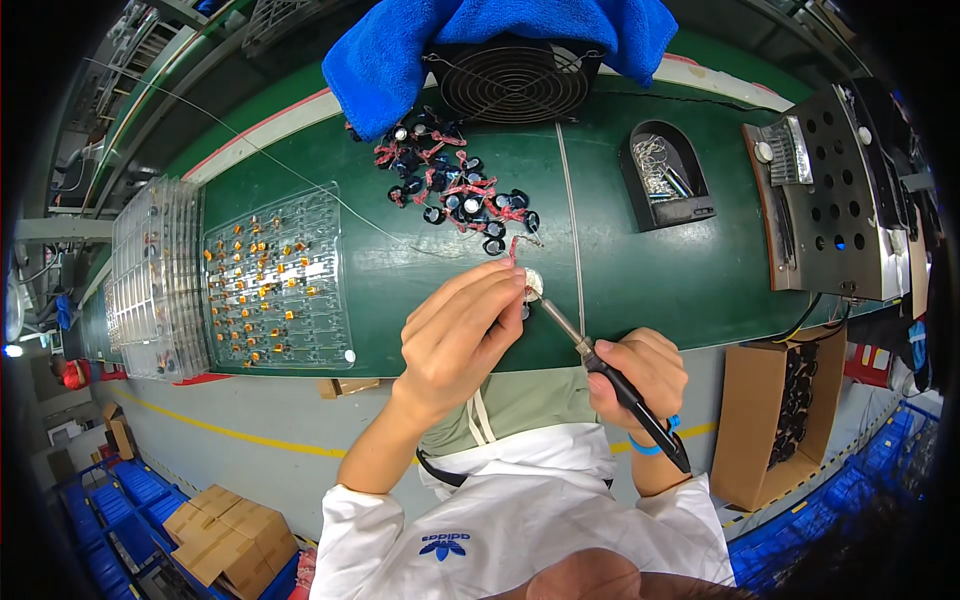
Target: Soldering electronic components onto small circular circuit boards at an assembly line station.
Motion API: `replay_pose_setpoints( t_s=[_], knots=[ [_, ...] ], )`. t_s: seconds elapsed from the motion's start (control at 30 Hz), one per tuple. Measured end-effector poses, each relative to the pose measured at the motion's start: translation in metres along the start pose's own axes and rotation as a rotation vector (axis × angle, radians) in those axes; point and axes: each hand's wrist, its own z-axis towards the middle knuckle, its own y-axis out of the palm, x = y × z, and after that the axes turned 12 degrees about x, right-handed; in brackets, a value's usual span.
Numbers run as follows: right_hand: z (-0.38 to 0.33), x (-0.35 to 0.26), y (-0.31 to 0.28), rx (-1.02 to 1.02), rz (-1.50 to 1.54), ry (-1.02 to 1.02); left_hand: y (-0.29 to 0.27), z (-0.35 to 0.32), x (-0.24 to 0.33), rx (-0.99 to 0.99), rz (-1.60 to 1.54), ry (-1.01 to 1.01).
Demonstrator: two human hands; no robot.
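Observation:
My left hand [458, 335] pinches a small round component [532, 283] with a red wire lead just above the green bench [660, 270]. In my right hand [640, 375] I grip a soldering iron [610, 370] by its black handle. Its metal tip reaches up and left to touch the round component. A thin solder wire [572, 230] runs down the bench to the same spot. Behind it lies a pile of several black round parts with red wires [455, 185].
A clear plastic tray with several small orange parts [275, 285] lies at the left, beside a stack of clear trays [155, 280]. A black fan [510, 80] under a blue towel [390, 60] stands at the back. At the right are a black bin [665, 180], a perforated metal stand [830, 200] and a cardboard box [780, 410].

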Motion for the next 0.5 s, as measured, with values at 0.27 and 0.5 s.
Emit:
replay_pose_setpoints(
  t_s=[0.27, 0.5],
  knots=[
    [0.0025, 0.0002, 0.0006, -0.016, -0.008, -0.013, -0.0016, 0.0004, -0.0007, -0.019, 0.016, 0.041],
    [0.001, 0.0, 0.0011, -0.016, 0.001, -0.007, -0.0009, -0.0009, 0.0001, -0.016, 0.043, 0.044]
  ],
)
